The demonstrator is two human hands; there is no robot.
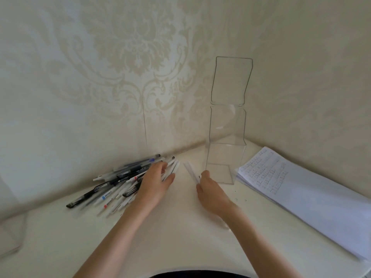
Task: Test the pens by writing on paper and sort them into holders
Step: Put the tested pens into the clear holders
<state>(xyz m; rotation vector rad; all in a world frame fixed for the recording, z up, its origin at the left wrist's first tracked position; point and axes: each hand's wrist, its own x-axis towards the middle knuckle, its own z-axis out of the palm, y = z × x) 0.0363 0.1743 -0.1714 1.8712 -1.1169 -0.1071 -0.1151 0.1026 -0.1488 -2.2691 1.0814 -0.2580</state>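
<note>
While the right hand (210, 189) pinches one white pen (191, 171) just left of the clear holder (220, 157), the left hand (156, 183) grips several white pens (171, 169) farther left, touching the pen pile (112, 185); paper (301, 193) lies right of the holder on the surface (180, 237).

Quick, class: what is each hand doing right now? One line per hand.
Left hand: grips a few white pens.
Right hand: pinches a white pen, perhaps two; too blurred to count.

Two hands (155, 183) (210, 189), one holder (220, 155), many pens (112, 183)
</note>
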